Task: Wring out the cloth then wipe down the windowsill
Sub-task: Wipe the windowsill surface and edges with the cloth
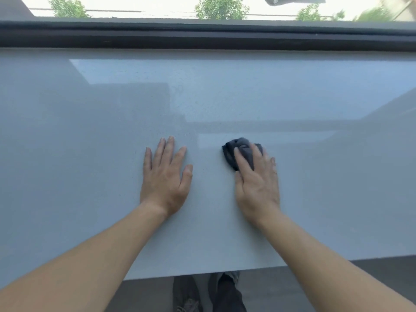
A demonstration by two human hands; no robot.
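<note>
Right hand [256, 183] flat on dark cloth [240, 144], grip wide; left hand [166, 179] likewise flat on windowsill [90, 154].

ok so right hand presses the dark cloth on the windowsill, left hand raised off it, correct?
Not quite. The left hand is not raised: it lies flat, fingers spread, on the windowsill, as the head view shows. The right hand does press the dark cloth on the sill.

Left hand [166, 176] lies flat at centre frame, palm down, fingers spread; right hand [256, 183] just right of it, palm down, fingers straight.
</note>
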